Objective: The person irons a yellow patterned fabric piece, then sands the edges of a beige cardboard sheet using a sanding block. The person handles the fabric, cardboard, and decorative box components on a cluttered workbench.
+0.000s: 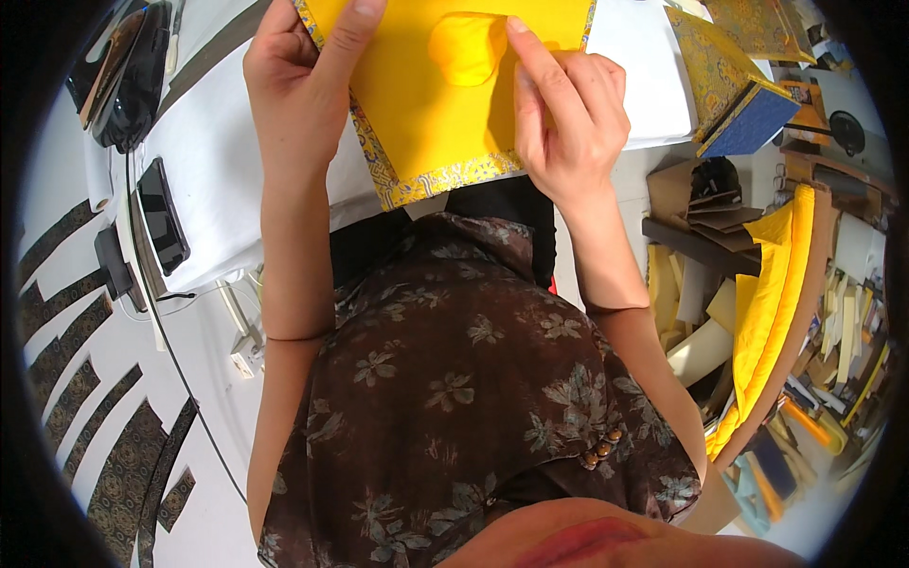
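At the top of the head view I see a yellow panel [436, 133] edged with patterned brocade, raised over the work table. My left hand [308, 85] grips its left side, thumb on the face, fingers mostly behind. A rounded, wrinkled yellow patch [464, 52] stands out near the middle of the panel. My right hand [568, 123] has its index fingertip on the right edge of that patch, the other fingers bent and holding nothing that I can see.
The white table [208, 189] carries a dark phone [161, 218] and black items at the left. Brocade boxes [739, 104] sit at the right, above yellow padded fabric [776, 284] and piled offcuts. Dark patterned strips [123, 483] lie at lower left, near a cable.
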Action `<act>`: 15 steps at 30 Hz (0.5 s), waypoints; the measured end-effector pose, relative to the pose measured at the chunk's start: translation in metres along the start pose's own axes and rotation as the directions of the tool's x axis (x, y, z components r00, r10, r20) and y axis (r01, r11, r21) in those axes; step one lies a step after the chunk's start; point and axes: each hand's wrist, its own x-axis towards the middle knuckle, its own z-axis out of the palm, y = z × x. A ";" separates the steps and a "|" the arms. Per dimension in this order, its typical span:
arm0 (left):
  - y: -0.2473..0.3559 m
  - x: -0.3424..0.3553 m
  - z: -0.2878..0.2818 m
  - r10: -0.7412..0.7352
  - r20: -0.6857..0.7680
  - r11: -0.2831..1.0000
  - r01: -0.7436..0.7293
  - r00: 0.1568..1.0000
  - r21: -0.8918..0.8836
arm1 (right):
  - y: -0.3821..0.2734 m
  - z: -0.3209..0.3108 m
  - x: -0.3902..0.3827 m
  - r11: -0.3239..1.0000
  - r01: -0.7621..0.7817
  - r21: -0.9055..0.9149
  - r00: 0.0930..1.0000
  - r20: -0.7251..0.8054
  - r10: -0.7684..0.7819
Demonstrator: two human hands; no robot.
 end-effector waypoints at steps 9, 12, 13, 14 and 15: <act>-0.001 -0.002 0.001 0.027 -0.016 0.999 -0.026 1.000 0.035 | -0.008 -0.006 0.004 0.999 -0.046 -0.010 0.998 0.048 0.047; 0.000 -0.002 0.004 0.051 -0.021 0.999 -0.051 0.998 0.021 | -0.006 -0.005 0.003 0.999 -0.039 -0.003 0.999 0.033 0.039; -0.001 -0.002 0.003 0.054 -0.016 0.998 -0.054 0.998 0.025 | -0.008 -0.007 0.005 0.999 -0.051 -0.010 0.997 0.054 0.052; -0.001 -0.002 0.003 0.057 -0.011 0.998 -0.057 0.998 0.029 | -0.010 -0.008 0.006 0.998 -0.064 -0.017 0.995 0.075 0.065; -0.001 -0.002 0.003 0.052 -0.011 0.998 -0.052 0.999 0.030 | -0.009 -0.007 0.005 0.999 -0.053 -0.011 0.997 0.056 0.054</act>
